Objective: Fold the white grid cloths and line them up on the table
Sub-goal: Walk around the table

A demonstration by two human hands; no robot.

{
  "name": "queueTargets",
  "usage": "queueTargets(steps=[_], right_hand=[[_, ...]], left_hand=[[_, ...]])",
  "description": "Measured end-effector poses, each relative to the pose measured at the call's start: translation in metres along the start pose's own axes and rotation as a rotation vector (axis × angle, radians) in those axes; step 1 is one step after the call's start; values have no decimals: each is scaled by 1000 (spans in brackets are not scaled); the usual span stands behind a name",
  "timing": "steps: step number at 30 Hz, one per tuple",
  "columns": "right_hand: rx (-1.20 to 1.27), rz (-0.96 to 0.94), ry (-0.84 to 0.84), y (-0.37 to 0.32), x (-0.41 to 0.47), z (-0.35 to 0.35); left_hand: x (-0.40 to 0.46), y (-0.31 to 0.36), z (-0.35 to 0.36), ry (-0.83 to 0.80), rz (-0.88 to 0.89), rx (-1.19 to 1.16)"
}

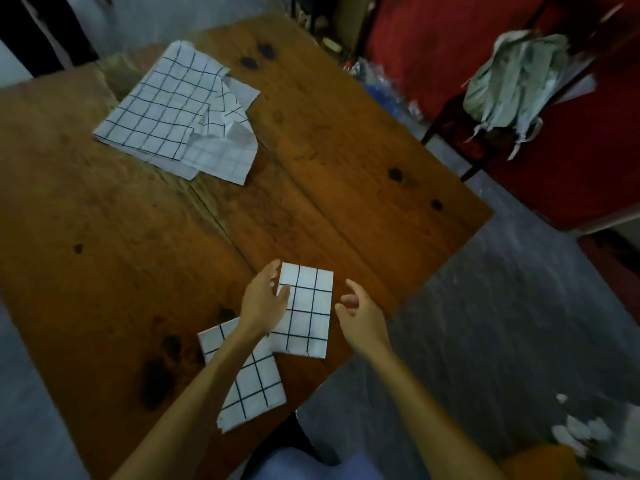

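Forearm crossing and hiding the middle of the nearer folded cloth [258, 382], leaving only its ends showing close to the near table [104, 271] edge. Lying just beyond it, touching or slightly overlapping at 1 corner: the farther folded cloth [308, 313], flat, 3 grid squares wide. Resting fingertips on that cloth's left edge: left hand [265, 299], fingers relaxed and mostly straight, gripping nothing. Hovering just right of the same cloth: right hand [362, 315], fingers loosely curled and spread, holding nothing; whether touching the cloth, impossible to tell. Sprawling at the far left of the table, well apart from both hands: unfolded cloth pile [180, 112], rumpled, layers overlapping so the count underneath is hard to make out. Stretching between pile and folded cloths: wide bare wood with dark knots. Running diagonally close beside the right hand: right table edge, grey floor [502, 323] beyond. Sitting blurred at the far right: chair [460, 126] carrying a pale green bag [519, 74], before a red panel [450, 46]. Smearing the bottom right corner: something white and orange, cut off.
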State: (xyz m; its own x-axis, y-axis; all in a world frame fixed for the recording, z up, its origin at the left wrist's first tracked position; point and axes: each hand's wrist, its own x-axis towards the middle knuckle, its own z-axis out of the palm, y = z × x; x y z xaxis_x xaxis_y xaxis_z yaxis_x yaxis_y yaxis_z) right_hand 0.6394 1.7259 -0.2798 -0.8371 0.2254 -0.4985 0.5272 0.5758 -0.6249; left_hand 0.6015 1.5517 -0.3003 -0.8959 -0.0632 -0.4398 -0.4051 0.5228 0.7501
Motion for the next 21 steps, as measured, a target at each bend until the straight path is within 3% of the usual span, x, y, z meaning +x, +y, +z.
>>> queueTargets(steps=[8, 14, 21], right_hand=[[-63, -299, -32, -44, -13, -13], [-77, -602, -53, -69, -63, -24], [-16, -878, -111, -83, -134, 3]], left_hand=[[-37, 11, -39, 130, 131, -6], [-114, 26, -82, 315, 274, 148], [-230, 11, -120, 519, 221, 336]])
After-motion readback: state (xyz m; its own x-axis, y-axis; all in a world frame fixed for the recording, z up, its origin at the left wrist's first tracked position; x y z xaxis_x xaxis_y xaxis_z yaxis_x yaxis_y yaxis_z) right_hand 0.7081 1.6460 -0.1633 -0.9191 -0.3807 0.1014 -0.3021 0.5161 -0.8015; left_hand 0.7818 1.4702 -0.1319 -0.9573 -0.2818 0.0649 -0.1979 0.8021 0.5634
